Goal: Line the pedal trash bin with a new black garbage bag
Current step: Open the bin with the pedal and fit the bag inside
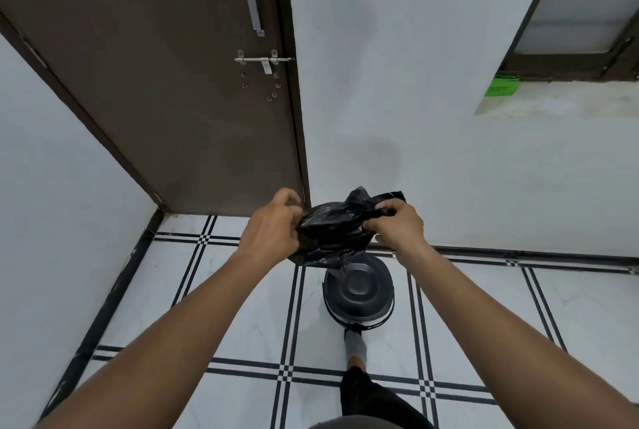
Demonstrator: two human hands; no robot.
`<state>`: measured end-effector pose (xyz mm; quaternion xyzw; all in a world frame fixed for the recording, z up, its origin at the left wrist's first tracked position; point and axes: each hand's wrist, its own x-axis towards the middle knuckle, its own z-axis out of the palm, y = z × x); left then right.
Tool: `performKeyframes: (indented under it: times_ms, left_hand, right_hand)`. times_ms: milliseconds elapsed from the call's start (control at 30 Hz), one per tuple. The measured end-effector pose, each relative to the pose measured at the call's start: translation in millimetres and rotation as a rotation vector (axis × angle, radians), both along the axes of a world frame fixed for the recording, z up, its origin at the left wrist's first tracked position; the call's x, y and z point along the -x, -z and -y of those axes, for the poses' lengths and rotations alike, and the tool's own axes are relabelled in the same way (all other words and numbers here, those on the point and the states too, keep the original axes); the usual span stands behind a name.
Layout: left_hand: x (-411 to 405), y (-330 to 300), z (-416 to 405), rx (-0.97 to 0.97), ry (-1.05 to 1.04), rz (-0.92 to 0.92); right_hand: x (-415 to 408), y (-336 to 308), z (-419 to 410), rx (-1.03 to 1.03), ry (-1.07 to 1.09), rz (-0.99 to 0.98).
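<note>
A crumpled black garbage bag (337, 224) hangs in the air between both hands, above the bin. My left hand (273, 226) grips its left side with curled fingers. My right hand (396, 223) pinches its upper right edge. Below them the dark round pedal trash bin (358, 294) stands on the tiled floor near the wall, seen from above. A socked foot (354, 342) rests at the bin's near edge where the pedal is.
A brown door (179, 83) with a handle and latch stands shut at the left. The white wall (415, 117) runs behind the bin. A window sill with a green item (501, 86) is at the upper right. White floor tiles (242, 307) with black lines surround the bin.
</note>
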<state>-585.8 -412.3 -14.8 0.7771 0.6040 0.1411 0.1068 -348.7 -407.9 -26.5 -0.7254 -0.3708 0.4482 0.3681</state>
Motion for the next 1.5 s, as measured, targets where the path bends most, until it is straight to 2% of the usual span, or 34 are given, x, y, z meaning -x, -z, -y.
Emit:
performKeyframes:
  times_ms: [100,200,333,400,467,567,667,800,867,933,1033,1100,1233,1333,1400,1500]
  left_hand:
    - [-8,-3,-13,0.205,0.147,-0.050]
    - [-19,-4,-26,0.352,0.091,-0.148]
    - [-27,3,-46,0.270,-0.230,-0.085]
    - [-29,11,-56,0.194,-0.303,-0.081]
    - [-30,17,-65,0.142,-0.337,-0.070]
    - [-31,30,-77,0.085,-0.226,-0.168]
    - [-31,44,-86,0.049,-0.087,-0.319]
    - [-32,61,-97,0.031,-0.074,-0.378]
    - [-34,69,-104,0.022,-0.056,-0.459]
    - [-38,78,-112,0.068,-0.040,-0.479]
    - [-53,96,-128,0.302,-0.112,-0.121]
    - [-68,102,-137,0.410,-0.211,0.139]
    - [-103,126,-152,0.733,-0.348,0.569]
    - [-115,158,-161,0.976,-0.580,0.861]
    - [-114,192,-162,0.923,-0.764,0.956]
    - [-96,247,-155,0.630,-0.830,0.725]
  right_hand:
    - [-2,4,-11,-0.028,0.064,-0.090]
    - [-7,7,-21,-0.118,0.023,0.037]
    - [-20,14,-29,-0.188,-0.145,0.205]
    - [-29,20,-33,-0.159,-0.274,0.361]
    - [-37,26,-37,-0.084,-0.393,0.601]
    - [-48,38,-40,0.001,-0.498,0.877]
    - [-57,51,-48,0.070,-0.459,0.896]
    - [-76,73,-64,0.134,-0.273,0.748]
    - [-85,84,-75,0.204,-0.089,0.511]
    - [-91,92,-87,0.256,0.138,0.152]
    - [-95,103,-108,0.316,0.365,-0.426]
    - [-92,109,-119,0.312,0.382,-0.586]
    - [-86,136,-140,0.213,0.324,-0.700]
    - [-90,164,-140,0.131,0.063,-0.456]
    - [-100,189,-135,0.128,-0.078,-0.363]
    - [-122,236,-122,0.189,-0.319,-0.315]
